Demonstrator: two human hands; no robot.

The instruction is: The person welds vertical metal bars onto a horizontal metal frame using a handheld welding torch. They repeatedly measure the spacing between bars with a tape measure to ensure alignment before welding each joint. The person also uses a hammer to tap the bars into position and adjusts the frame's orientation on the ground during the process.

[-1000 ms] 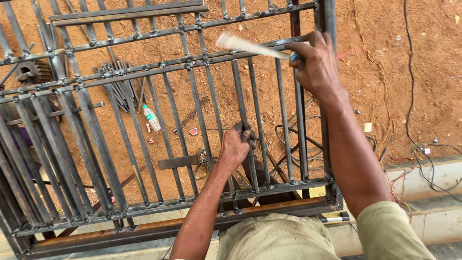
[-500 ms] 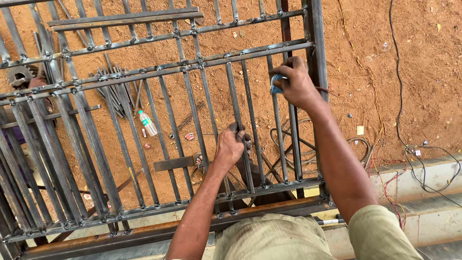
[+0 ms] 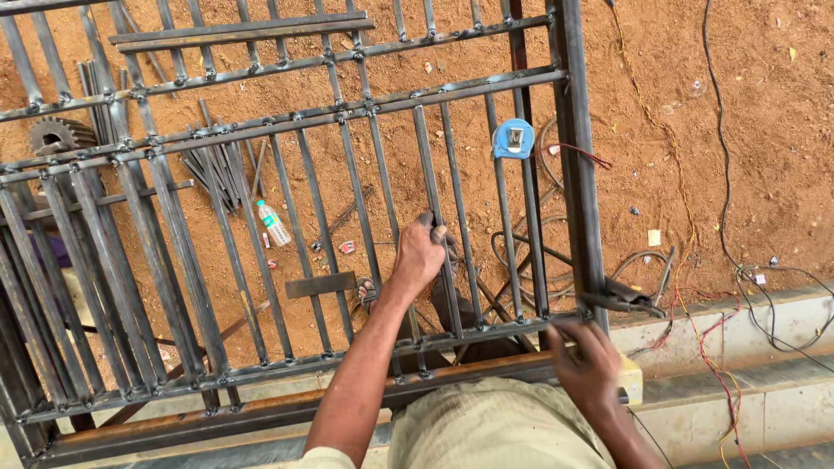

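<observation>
your left hand (image 3: 419, 252) is closed around one upright bar (image 3: 432, 187) of the steel grille (image 3: 261, 148), with the fingers wrapped fully and the thumb on top. this bar stands loose-looking between the welded bars; its top end reaches the double cross rail (image 3: 287, 117), and its lower part runs behind your hand down to the bottom rail (image 3: 261, 369).

your right hand (image 3: 589, 365) is low at the near right corner, fingers bent around something at the bottom rail. what it holds i cannot tell, because the hand covers it; only a pale edge shows just beside the fingers. a clamp (image 3: 625, 300) bites the thick side post (image 3: 578, 174) just above this hand. a blue tape measure (image 3: 513, 139) hangs on a bar near the post.

the risks, as i judge them: if your left hand relaxes, the bar can tilt and its spacing to the neighbour bars will be uneven. the bar edges and the weld points look rough, so a sliding grip may cut your palm. your right hand is close to the clamp, and a slip there can pinch the fingers. the cables (image 3: 738, 287) lie on the ground and on the concrete step (image 3: 738, 365) near you, so a foot may catch them. the tape measure may fall if the grille shakes.
</observation>
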